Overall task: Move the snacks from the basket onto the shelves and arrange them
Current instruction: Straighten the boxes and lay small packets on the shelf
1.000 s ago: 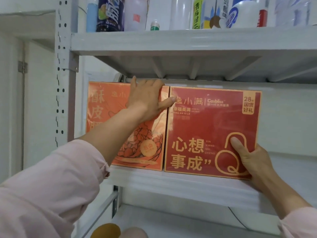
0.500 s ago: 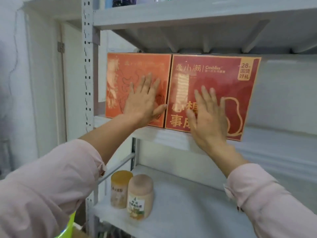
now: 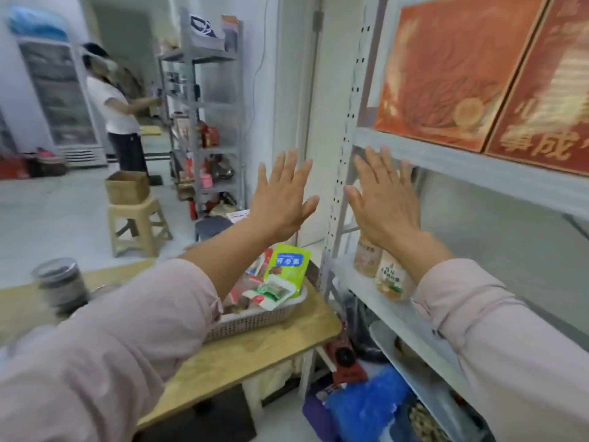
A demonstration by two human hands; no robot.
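Both my arms reach forward in pink sleeves. My left hand and my right hand are raised side by side, palms facing away, fingers straight and spread, holding nothing.

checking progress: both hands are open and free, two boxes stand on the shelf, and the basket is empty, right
Not empty: the head view shows the basket holding snack packets. The rest holds.

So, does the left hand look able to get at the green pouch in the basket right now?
Probably yes. The left hand is open, holds nothing, and hovers above the green pouch, which sticks up uncovered at the near end of the basket. Nothing appears to lie between them.
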